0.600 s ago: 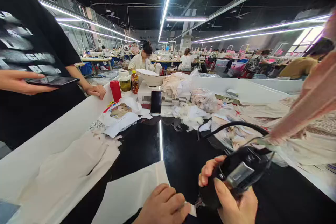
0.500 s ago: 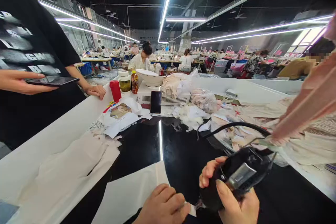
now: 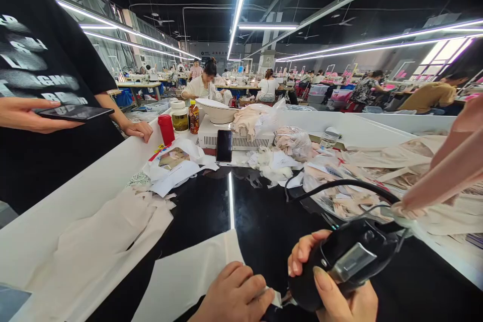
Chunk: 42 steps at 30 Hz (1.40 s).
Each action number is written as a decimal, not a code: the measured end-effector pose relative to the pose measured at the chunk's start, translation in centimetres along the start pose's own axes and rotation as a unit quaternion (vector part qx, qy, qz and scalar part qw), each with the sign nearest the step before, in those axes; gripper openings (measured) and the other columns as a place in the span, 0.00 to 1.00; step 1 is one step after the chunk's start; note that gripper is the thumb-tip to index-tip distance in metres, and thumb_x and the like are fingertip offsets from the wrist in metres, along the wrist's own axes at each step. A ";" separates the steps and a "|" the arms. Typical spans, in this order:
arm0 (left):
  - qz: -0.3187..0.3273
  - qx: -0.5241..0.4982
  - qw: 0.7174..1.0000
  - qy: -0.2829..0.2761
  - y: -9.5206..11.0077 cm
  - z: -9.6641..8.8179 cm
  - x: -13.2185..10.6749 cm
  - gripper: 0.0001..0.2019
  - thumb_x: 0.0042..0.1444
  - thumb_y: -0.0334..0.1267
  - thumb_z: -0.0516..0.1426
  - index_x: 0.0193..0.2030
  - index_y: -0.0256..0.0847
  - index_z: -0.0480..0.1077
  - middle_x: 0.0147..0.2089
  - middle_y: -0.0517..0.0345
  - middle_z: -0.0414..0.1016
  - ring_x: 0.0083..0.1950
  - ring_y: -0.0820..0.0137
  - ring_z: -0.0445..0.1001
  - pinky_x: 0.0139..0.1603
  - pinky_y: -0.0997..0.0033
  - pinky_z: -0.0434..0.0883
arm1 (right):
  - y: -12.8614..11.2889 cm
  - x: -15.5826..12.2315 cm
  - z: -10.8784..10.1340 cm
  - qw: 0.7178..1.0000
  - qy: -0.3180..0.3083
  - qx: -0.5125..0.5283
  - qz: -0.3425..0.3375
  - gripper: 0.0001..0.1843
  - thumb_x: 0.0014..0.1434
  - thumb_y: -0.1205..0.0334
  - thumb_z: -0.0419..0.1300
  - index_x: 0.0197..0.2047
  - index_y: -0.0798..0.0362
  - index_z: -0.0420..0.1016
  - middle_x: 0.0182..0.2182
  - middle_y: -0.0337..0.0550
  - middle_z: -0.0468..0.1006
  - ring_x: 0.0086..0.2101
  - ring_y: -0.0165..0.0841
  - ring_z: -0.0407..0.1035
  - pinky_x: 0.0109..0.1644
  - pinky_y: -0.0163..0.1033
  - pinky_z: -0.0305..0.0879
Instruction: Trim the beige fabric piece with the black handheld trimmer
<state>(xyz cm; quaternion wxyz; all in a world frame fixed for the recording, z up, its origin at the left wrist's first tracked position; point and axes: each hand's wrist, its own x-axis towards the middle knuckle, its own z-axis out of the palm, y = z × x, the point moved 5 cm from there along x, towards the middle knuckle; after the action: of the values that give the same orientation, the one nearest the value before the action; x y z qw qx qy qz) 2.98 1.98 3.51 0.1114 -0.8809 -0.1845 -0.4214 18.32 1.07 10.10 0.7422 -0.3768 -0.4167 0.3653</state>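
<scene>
My left hand (image 3: 236,294) presses down with curled fingers on the right side of a cream fabric piece (image 3: 188,274), which lies on the black tabletop (image 3: 211,206). In my right hand (image 3: 335,287) is a black corded electric hand tool (image 3: 343,266) with a rounded body and a shiny metal plate; its exact kind I cannot tell. My thumb lies along its near side and my fingers wrap the far side. The tool is tilted, its rounded end close to the fabric's right corner. A pink cloth strip (image 3: 441,176) is tied near its cord end.
Cream cloth (image 3: 101,241) is heaped at left; fabric scraps (image 3: 339,196) and plastic bags crowd the right. A phone (image 3: 224,146) leans on a white vented box (image 3: 245,138) that carries a bowl (image 3: 217,109). A person in black (image 3: 49,80) stands at left holding a phone.
The tool in my right hand has shifted slightly right and turned, showing more of its rounded body. The pink strip has moved with it. My left hand stays on the fabric.
</scene>
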 end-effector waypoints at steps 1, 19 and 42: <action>-0.001 -0.008 1.000 -0.001 -0.1 0.0 0.0 0.29 0.79 0.50 0.36 0.47 0.39 0.75 0.42 0.58 0.75 0.41 0.69 0.70 0.48 0.66 0.66 | 0.0 0.0 0.0 1.000 0.002 -0.004 0.000 0.18 0.65 0.46 0.70 0.51 0.44 0.71 0.33 0.39 0.72 0.30 0.31 0.69 0.35 0.38 0.73; -0.074 -0.115 0.990 -0.030 -1.8 -1.5 0.2 0.10 0.73 0.31 0.52 0.40 0.40 0.72 0.42 0.58 0.79 0.42 0.70 0.77 0.46 0.71 0.72 | 0.4 1.1 -2.3 0.993 -0.086 -0.036 -0.070 0.12 0.71 0.57 0.63 0.55 0.46 0.70 0.35 0.43 0.72 0.30 0.35 0.72 0.33 0.42 0.78; -0.031 -0.053 0.998 -0.033 -1.2 -1.2 -0.2 0.10 0.72 0.30 0.52 0.40 0.41 0.73 0.35 0.61 0.75 0.37 0.72 0.73 0.50 0.70 0.72 | 0.9 0.9 -2.9 0.997 -0.069 -0.017 -0.032 0.14 0.67 0.57 0.67 0.53 0.47 0.72 0.35 0.46 0.75 0.30 0.39 0.74 0.33 0.46 0.77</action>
<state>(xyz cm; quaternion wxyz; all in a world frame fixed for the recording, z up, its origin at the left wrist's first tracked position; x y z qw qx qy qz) 1.57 2.58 4.12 0.0454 -0.8927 -0.1930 -0.4046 21.05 1.47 8.56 0.7168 -0.3495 -0.4849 0.3591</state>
